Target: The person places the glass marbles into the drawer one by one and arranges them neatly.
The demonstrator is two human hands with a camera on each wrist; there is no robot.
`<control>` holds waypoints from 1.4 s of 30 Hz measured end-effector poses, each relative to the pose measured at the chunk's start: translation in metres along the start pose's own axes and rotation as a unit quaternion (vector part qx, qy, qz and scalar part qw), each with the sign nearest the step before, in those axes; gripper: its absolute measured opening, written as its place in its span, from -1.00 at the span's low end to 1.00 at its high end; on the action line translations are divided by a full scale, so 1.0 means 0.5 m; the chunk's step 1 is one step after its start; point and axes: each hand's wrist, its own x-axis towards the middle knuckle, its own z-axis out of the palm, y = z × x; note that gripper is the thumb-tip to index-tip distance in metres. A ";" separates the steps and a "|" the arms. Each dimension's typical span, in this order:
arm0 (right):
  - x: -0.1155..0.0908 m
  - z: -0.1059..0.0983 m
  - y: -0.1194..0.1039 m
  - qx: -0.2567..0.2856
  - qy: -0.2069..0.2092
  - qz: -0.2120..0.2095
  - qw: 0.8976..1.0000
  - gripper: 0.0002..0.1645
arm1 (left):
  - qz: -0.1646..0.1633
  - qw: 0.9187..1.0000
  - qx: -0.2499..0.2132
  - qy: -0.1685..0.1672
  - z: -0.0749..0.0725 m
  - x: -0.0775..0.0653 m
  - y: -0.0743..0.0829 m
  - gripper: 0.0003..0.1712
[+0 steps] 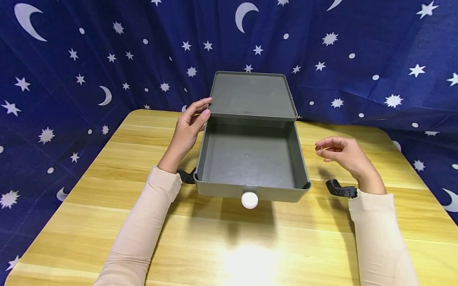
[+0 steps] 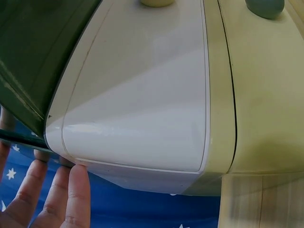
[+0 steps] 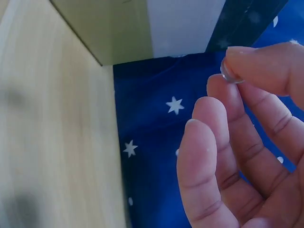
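Observation:
A small drawer cabinet stands on the table, its grey-green top drawer [image 1: 247, 157] pulled out, with a white knob [image 1: 249, 200] on the front. The drawer's inside is bare. My left hand [image 1: 189, 128] touches the left side of the cabinet's rimmed top [image 1: 252, 94], fingers nearly straight. In the left wrist view, its fingertips lie along the edge by the white tier [image 2: 137, 95]. To the right of the drawer, my right hand [image 1: 341, 153] pinches a tiny glossy brown piece [image 1: 317, 148] between thumb and finger. Those fingertips cover most of the piece [image 3: 229, 73].
Below the white tier is a yellow one [image 2: 266, 95] with a grey knob [image 2: 267, 7]. A wooden table [image 1: 112, 223] carries the cabinet. Behind hangs a blue curtain [image 1: 219, 26] with moons and stars. Black wrist mounts [image 1: 341, 189] sit at both cuffs.

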 end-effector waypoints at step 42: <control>-0.040 0.034 -0.154 -0.023 0.019 -0.121 0.992 -0.81 | -0.005 1.000 0.004 -0.001 0.003 -0.007 0.019 -0.53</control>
